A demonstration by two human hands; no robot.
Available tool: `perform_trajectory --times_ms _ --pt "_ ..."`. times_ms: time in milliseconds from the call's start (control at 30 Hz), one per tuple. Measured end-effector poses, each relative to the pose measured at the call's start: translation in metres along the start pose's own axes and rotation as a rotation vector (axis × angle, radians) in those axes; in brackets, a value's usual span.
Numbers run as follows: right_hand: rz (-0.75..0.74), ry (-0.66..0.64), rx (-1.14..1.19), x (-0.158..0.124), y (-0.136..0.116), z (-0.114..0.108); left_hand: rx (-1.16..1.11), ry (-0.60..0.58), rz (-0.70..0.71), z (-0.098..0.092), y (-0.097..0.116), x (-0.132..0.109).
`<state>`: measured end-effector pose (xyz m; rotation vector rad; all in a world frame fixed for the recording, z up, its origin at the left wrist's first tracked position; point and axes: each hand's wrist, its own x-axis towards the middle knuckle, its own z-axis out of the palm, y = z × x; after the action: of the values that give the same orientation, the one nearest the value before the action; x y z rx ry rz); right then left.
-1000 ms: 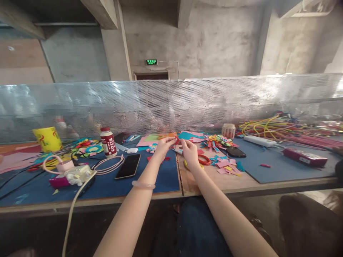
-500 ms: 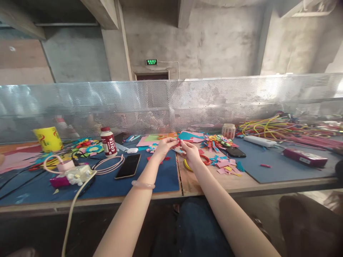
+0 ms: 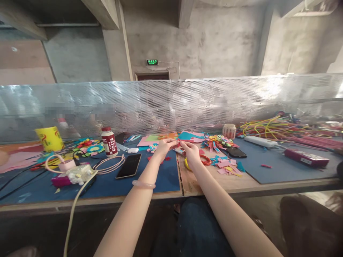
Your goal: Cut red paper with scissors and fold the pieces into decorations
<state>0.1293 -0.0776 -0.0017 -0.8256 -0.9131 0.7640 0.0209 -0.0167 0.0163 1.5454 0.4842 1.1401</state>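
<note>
My left hand (image 3: 162, 149) and my right hand (image 3: 190, 150) meet above the table, fingertips pinched together. A small red piece of paper (image 3: 178, 141) shows between them, mostly hidden by the fingers. Beneath my right hand lies a pair of scissors (image 3: 205, 160) with red and yellow handles; its blades point left and the hand partly covers them. Red paper scraps (image 3: 166, 159) lie beside my left hand. Just beyond the hands are coloured paper sheets (image 3: 190, 136). Right of the scissors sit paper cuttings (image 3: 227, 166) and fringed paper flowers (image 3: 214, 141).
A black phone (image 3: 129, 166), a Costa bottle (image 3: 109, 142), a white earbud case (image 3: 133, 150) and a power strip with cables (image 3: 77, 174) stand to the left. Rightward are another phone (image 3: 236, 152), a purple box (image 3: 306, 157) and coloured pipe cleaners (image 3: 268, 127). A perforated metal screen (image 3: 155, 103) runs behind.
My fingertips have drawn closer together, and less of the red paper shows between them. The view has shifted very slightly; the things on the table lie as before.
</note>
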Motion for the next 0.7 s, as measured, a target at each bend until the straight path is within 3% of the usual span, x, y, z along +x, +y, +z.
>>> perform_trajectory --times_ms 700 --pt "-0.024 0.056 -0.012 0.0044 0.0065 -0.0022 0.105 -0.039 -0.001 0.0018 0.0036 -0.004"
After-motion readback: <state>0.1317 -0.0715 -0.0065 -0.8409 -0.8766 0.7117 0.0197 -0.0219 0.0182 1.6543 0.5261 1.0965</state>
